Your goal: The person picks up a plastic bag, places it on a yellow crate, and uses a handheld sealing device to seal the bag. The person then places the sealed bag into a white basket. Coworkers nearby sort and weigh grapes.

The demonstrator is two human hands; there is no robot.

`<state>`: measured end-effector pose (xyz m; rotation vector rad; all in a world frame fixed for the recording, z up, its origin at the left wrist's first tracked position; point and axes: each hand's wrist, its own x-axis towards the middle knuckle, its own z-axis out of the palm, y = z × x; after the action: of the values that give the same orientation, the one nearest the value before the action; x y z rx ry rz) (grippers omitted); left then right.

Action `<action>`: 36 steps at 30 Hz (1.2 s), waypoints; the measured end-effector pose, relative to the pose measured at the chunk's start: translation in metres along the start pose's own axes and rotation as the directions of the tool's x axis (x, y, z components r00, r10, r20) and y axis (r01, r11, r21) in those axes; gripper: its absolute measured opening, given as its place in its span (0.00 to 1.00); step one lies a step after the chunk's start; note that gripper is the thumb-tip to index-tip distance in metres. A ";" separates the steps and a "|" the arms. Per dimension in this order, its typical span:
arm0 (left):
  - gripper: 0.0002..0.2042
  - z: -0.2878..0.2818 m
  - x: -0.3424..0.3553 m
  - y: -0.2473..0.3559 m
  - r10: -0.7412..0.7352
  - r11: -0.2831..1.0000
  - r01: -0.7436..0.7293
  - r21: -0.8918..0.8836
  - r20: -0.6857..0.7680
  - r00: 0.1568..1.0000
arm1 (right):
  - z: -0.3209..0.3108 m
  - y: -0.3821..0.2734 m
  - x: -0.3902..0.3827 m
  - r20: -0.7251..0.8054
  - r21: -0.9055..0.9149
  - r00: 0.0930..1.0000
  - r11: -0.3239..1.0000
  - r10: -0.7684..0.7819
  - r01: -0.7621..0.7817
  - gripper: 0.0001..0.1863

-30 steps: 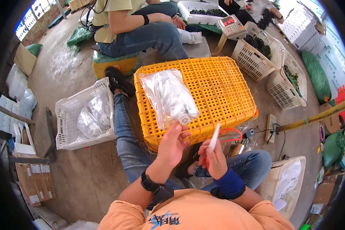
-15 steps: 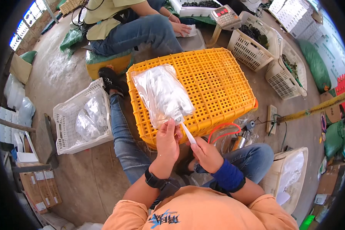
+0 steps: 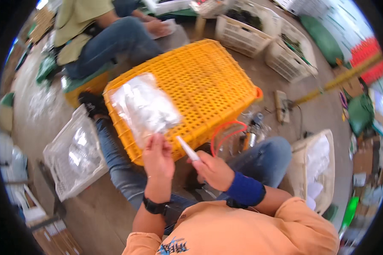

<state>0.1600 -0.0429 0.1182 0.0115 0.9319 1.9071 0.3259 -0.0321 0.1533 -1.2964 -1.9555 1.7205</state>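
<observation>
Head view: my right hand (image 3: 215,171) is closed around the wide end of a slim white tapered piece (image 3: 186,147), pinching it between thumb and fingers. Its long axis slants from near right to far left, the narrow tip aimed toward the near corner of a clear plastic bag (image 3: 144,102); I can't tell whether they touch. The bag lies flat on the left part of an upturned-looking yellow lattice crate (image 3: 208,80), its length running from far left to near right. My left hand (image 3: 158,159) has its fingertips bunched, pinching the bag's near edge, though blur hides how much film they grip. My palm covers the white piece's near end, and glare obscures the bag's contents. The crate stands on a bare, dull floor (image 3: 95,216), with a white basket (image 3: 57,178) to the left and pale baskets (image 3: 242,38) at the far right. Far left, a seated person in jeans (image 3: 115,46) is cut off by the upper edge.
</observation>
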 end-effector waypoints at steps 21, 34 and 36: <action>0.06 0.028 -0.020 -0.009 0.023 0.991 0.000 0.131 -0.172 0.985 | -0.032 -0.017 -0.003 -0.004 0.606 1.000 0.796 -0.017 0.016 0.18; 0.05 0.006 -0.005 -0.007 0.102 0.989 -0.095 0.110 -0.060 0.993 | 0.003 -0.016 0.012 0.208 0.395 0.975 0.906 0.076 -0.155 0.13; 0.05 0.002 -0.004 -0.008 0.110 0.988 -0.105 0.114 -0.039 0.993 | 0.005 -0.016 0.014 0.216 0.363 0.973 0.918 0.080 -0.157 0.13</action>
<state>0.1689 -0.0424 0.1162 0.0872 1.0877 1.9588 0.3071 -0.0243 0.1614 -1.1595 -1.5459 2.2268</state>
